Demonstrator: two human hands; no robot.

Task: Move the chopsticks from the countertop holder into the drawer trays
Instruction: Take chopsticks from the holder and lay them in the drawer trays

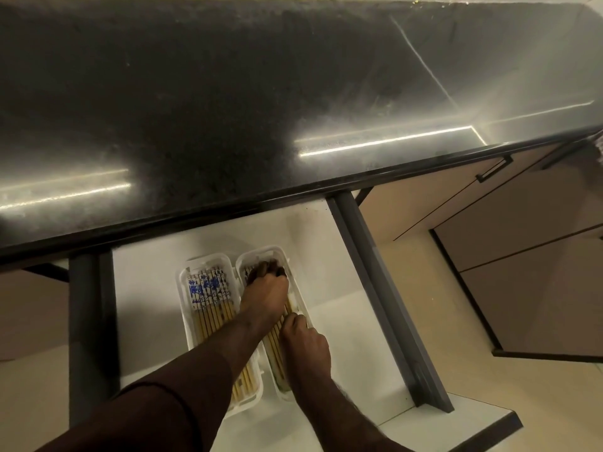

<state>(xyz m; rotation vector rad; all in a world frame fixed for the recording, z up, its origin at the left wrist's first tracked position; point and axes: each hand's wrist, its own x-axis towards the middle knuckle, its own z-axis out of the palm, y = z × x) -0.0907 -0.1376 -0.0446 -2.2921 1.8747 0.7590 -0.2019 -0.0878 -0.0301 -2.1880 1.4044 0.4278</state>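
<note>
Below, both grips curl on chopsticks [277, 340] inside the right tray [301, 288], its rims close.

We see two bare forearms, no watch strap or ring visible to us. The left hand [266, 293] has its fingertips in shadow, detail there unclear. Well back from those fingers, near the elbow, we note the hem of a dark brown short sleeve [153, 415], plain fabric, edge curving across the arm. The right hand [305, 342] is bare; back from its fingers the forearm shows fine hair, and no sleeve shows on it.
</note>
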